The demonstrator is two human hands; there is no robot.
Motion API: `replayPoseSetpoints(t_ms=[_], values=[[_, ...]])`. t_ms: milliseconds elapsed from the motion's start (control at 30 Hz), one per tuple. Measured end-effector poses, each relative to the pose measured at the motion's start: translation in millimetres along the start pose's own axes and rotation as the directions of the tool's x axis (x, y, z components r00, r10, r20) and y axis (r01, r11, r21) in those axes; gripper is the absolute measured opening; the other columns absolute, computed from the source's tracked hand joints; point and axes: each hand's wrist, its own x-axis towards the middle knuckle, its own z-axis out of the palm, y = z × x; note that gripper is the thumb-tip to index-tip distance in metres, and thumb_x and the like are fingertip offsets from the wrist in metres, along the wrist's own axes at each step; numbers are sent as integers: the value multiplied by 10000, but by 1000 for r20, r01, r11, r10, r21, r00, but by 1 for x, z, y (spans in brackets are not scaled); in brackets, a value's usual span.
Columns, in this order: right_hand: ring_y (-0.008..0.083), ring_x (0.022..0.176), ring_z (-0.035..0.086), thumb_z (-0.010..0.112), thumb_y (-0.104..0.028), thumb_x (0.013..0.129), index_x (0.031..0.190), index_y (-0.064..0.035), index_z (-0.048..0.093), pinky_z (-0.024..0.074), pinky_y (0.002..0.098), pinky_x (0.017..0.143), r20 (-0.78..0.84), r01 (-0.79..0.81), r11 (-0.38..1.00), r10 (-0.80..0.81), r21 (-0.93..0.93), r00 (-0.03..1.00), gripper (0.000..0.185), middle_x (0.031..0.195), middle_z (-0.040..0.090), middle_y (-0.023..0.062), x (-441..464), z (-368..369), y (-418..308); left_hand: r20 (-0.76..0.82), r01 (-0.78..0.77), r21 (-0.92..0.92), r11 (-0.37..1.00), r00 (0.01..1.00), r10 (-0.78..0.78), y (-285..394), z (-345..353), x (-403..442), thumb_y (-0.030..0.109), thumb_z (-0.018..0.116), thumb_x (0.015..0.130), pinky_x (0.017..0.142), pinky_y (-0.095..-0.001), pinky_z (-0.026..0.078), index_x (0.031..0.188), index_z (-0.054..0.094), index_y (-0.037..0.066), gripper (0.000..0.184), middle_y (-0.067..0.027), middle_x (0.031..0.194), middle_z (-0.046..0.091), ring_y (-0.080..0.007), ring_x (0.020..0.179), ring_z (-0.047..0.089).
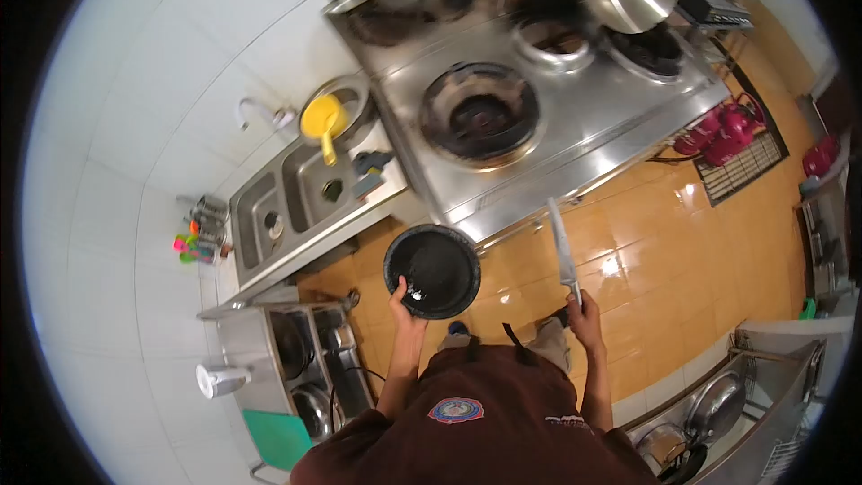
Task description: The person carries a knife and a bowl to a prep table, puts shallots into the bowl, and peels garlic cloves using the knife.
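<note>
The left hand (407, 308) carries a round black bowl with a thick rim (434, 271), whose dark inside is shiny. The thumb of this hand is laid over the bowl's rim; the other fingers are hidden by the bowl, so I cannot tell exactly how they are placed. The right hand (584, 316) has its fingers closed around the handle of a long knife with a silver metal blade (562, 247). The blade points away from the body, toward the front edge of the stainless-steel stove (584, 121).

Both the bowl and the knife are held in the air above the shiny orange-brown tiled floor (664, 278), well apart from each other. The bowl is in front of the person's dark brown shirt (512, 449), near the stove's corner.

To the left of the stove there is a metal sink with two basins (281, 190). At its far end, a yellow plastic dipper (323, 115) rests over a round metal basin (365, 94), with its handle pointing toward the sink.
</note>
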Motion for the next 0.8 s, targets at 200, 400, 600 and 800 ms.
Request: replayPoseSetpoints(t_ms=[200, 400, 600, 800], values=[[66, 653, 406, 615, -246, 984, 839, -30, 570, 348, 259, 571, -52, 31, 982, -22, 188, 998, 263, 694, 444, -35, 14, -131, -17, 67, 91, 113, 989, 993, -99, -140, 150, -10, 297, 615, 962, 1039, -510, 478, 1341, 542, 10, 481, -177, 1316, 612, -348, 1193, 589], [49, 572, 411, 622, -300, 983, 867, -80, 554, 335, 239, 501, -95, -63, 931, 104, 360, 990, 258, 678, 459, -44, 20, -253, -24, 171, 150, 278, 949, 964, -203, -255, 240, 27, 266, 612, 956, 1004, -477, 510, 1293, 568, -20, 444, -178, 1281, 635, -331, 1135, 627], [51, 487, 394, 591, -303, 1004, 901, -121, 511, 331, 239, 441, -281, -41, 845, 222, 533, 934, 225, 626, 430, -66, 49, -370, -4, 232, 184, 366, 912, 931, -281, -364, 331, 51, 283, 611, 955, 1017, -483, 498, 1311, 559, -19, 469, -185, 1291, 627, -336, 1147, 621], [69, 466, 396, 596, -324, 1002, 901, -142, 503, 331, 260, 419, -369, -46, 761, 365, 648, 855, 228, 584, 409, -59, 93, -471, 41, 275, 327, 368, 870, 856, -438, -482, 425, 69, 290, 648, 940, 1034, -481, 490, 1349, 540, -7, 516, -172, 1326, 611, -327, 1185, 607]])
